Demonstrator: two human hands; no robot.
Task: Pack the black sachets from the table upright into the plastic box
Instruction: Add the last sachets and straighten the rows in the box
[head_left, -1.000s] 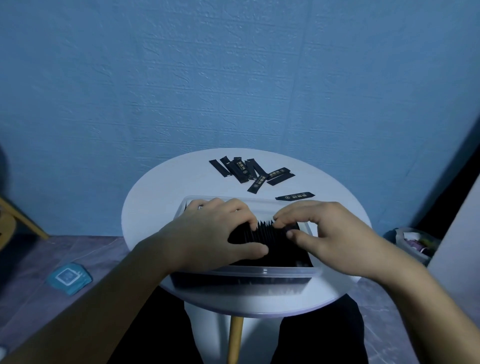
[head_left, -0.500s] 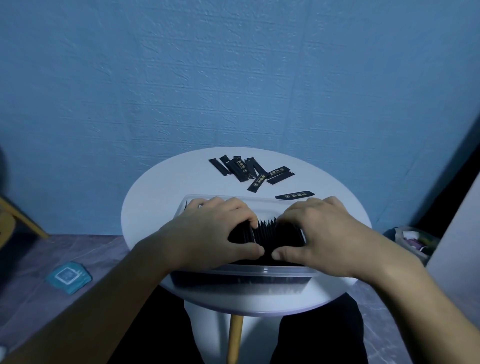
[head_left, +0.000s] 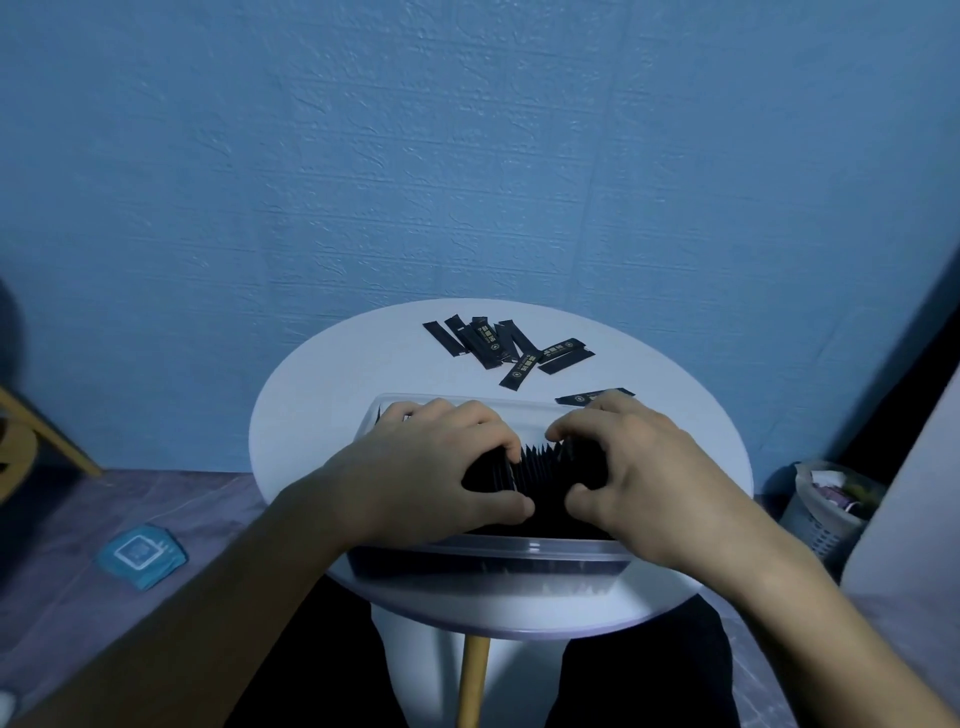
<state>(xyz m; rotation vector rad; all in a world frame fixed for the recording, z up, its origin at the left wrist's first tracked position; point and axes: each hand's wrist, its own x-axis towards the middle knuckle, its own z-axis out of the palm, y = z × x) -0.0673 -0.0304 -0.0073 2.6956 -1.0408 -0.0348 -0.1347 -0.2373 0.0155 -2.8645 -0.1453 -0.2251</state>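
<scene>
A clear plastic box (head_left: 493, 551) stands at the near side of the round white table (head_left: 322, 415). It holds a row of black sachets (head_left: 540, 467) packed upright. My left hand (head_left: 436, 467) grips the row from the left and my right hand (head_left: 639, 473) presses it from the right, thumbs at the near side. Only a narrow strip of sachet tops shows between my fingers. Several loose black sachets (head_left: 498, 343) lie in a heap at the far side of the table. One single sachet (head_left: 592, 397) lies just behind the box, by my right fingers.
A blue wall stands right behind the table. A teal packet (head_left: 141, 553) lies on the floor at the left, and a wooden chair leg (head_left: 47, 431) shows beyond it. A basket (head_left: 831, 509) with odds and ends sits on the floor at the right.
My right hand has slid left over the row and closed in toward my left hand, squeezing the upright sachets together. The left hand has held still.
</scene>
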